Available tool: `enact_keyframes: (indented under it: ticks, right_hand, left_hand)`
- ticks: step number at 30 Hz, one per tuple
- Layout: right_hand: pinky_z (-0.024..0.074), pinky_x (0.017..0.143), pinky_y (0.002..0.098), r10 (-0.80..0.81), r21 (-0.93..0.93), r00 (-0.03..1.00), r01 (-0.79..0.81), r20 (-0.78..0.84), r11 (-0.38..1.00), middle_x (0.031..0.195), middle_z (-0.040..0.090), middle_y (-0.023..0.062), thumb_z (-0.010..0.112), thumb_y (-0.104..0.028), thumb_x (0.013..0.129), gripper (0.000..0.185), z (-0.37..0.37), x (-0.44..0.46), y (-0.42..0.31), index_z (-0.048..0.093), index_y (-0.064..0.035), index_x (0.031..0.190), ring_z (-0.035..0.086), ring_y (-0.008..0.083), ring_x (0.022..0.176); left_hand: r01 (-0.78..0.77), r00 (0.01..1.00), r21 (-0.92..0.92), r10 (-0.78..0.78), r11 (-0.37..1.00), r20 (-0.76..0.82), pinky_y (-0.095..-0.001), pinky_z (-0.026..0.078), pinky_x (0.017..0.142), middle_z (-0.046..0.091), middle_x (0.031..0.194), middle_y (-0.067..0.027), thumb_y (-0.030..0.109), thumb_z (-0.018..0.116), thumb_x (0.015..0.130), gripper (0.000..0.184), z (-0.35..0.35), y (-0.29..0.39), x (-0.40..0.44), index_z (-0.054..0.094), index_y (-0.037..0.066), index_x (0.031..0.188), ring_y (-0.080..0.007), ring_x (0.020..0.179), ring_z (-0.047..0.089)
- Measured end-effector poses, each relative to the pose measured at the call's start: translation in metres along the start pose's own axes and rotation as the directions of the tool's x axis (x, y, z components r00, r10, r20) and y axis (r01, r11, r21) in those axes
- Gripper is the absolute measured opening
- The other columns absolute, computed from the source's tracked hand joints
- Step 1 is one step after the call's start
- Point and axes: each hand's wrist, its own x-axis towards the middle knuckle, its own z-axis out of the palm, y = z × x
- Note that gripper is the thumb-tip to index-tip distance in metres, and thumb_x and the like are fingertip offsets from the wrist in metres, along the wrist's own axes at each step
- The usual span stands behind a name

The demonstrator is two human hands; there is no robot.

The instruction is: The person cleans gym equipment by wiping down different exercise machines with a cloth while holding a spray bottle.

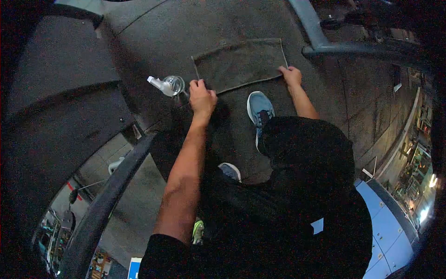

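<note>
A dark grey-brown cloth (241, 64) with pale edges lies spread out, nearly rectangular, on the dark floor (153, 28). My left hand (203, 98) is closed on its near left corner. At the near right corner, my right hand (291, 76) pinches the edge between thumb and fingers. Just left of my left hand is a clear spray bottle (174, 86) with a white trigger head, seen from above. My blue-grey shoe (261, 107) rests close to the cloth's near edge.
Dark padded bars (116, 200) cross at lower left, and a grey frame (344, 49) stands at upper right. Blue lockers (388, 232) are at lower right. Part of a yellow-green shoe (198, 231) shows beside my left arm.
</note>
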Motion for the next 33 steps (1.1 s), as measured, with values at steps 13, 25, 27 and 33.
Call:
enact_keyframes:
  ticks: [13, 25, 27, 33]
  right_hand:
    - [0.0480, 0.103, 0.0426, -0.926, 0.319, 0.136, 0.913, 0.353, 0.255, 0.133, 0.060, 0.0165, 0.078, -0.020, 0.080, 0.049, 0.049, -0.137, -0.132, 0.062, -0.0019, 0.123, 0.057, 0.0341, 0.124]
    - [0.0530, 0.085, 0.0411, -0.437, -0.003, 0.890, 0.441, 0.130, 0.898, 0.105, 0.068, 0.0162, 0.086, -0.040, 0.071, 0.063, 0.079, -0.089, -0.101, 0.061, 0.0025, 0.111, 0.067, 0.0325, 0.100]
    - [0.0538, 0.081, 0.0409, -0.388, 0.016, 0.906, 0.391, 0.168, 0.920, 0.100, 0.070, 0.0150, 0.086, -0.040, 0.071, 0.062, 0.091, -0.082, -0.104, 0.063, 0.0035, 0.109, 0.069, 0.0318, 0.093]
    - [0.0547, 0.074, 0.0389, -0.262, 0.573, 0.789, -0.134, 0.555, 0.809, 0.101, 0.071, 0.0113, 0.072, -0.016, 0.080, 0.039, 0.036, -0.091, -0.094, 0.067, -0.0025, 0.117, 0.068, 0.0235, 0.087]
  left_hand:
    - [0.170, 0.978, -0.105, -0.155, 0.980, 0.138, -0.0486, 0.052, 0.090, 0.053, 0.122, -0.0219, 0.012, 0.068, 0.079, 0.034, -0.018, -0.004, -0.008, 0.060, -0.001, 0.109, -0.0418, 0.107, 0.059]
    - [0.329, 0.939, -0.236, -0.290, 0.914, 0.184, -0.0465, 0.051, 0.089, 0.063, 0.110, -0.0189, 0.028, 0.068, 0.082, 0.038, -0.001, -0.030, -0.016, 0.062, 0.003, 0.110, -0.0393, 0.102, 0.063]
    - [0.262, 0.952, -0.239, -0.209, 0.935, 0.224, -0.0452, 0.051, 0.093, 0.062, 0.117, -0.0205, 0.033, 0.071, 0.084, 0.049, 0.007, -0.031, -0.017, 0.060, 0.001, 0.119, -0.0376, 0.107, 0.063]
    - [0.553, 0.833, -0.354, -0.515, 0.755, 0.202, -0.0461, 0.048, 0.096, 0.062, 0.117, -0.0224, 0.036, 0.075, 0.079, 0.061, 0.000, -0.039, -0.016, 0.056, -0.002, 0.123, -0.0404, 0.111, 0.060]
